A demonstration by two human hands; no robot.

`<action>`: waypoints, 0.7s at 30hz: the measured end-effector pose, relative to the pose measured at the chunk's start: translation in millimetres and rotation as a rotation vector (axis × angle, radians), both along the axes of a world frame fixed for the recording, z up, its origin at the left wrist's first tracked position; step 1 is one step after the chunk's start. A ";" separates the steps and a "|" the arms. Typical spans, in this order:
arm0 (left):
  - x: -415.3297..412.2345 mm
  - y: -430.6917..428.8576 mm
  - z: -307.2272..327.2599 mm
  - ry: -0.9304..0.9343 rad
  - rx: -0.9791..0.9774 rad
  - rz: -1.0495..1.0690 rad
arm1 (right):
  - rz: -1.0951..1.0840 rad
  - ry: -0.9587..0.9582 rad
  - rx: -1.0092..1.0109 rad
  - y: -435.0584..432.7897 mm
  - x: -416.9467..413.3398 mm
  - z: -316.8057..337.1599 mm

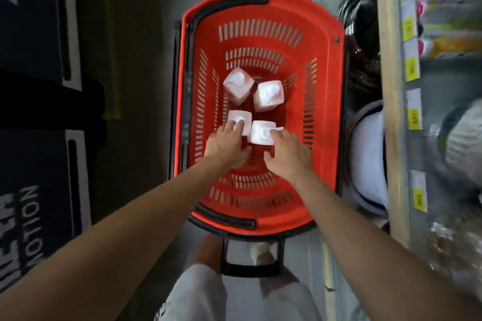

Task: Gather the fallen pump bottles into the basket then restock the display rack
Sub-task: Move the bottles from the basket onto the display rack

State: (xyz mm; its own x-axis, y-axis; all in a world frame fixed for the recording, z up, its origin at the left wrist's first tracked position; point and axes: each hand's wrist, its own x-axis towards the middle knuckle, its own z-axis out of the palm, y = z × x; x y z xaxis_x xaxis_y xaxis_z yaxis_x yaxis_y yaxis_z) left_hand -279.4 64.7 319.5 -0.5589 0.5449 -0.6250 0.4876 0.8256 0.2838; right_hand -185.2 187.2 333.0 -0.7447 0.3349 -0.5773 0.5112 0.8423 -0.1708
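Left hand (226, 147), with dark floor mats (31, 34) off at 9 o'clock, reaches into the red basket (331, 101). Its fingers lie stretched on the pump of the near-left bottle (240, 115), thumb spread clear, grasping nothing. Four white pump bottles stand upright inside: far-left bottle (238, 85) at 11 o'clock, far-right bottle (268, 95) at 1. Right hand (285, 156), equally loose, touches the spout of the near-right bottle (260, 134). A white basin (367, 159) crowds the basket at 3 o'clock, before the display rack (388, 86).

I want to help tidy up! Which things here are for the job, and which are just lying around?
For the job: red basket; four pump bottles inside; left hand and right hand on the nearest two; shelves, probably.
Just lying around: lettered floor mats; white tub.
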 end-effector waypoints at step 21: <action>-32.0 35.7 -206.9 0.153 0.002 0.004 | 0.101 0.189 0.146 28.5 -24.9 -206.4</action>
State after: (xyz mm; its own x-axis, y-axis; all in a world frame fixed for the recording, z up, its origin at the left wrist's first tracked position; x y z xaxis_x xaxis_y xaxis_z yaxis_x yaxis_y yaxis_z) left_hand -311.5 100.4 112.6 -0.6497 0.5434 -0.5315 0.5218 0.8273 0.2080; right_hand -210.1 215.7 126.6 -0.8688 0.3233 -0.3752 0.3940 0.9102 -0.1281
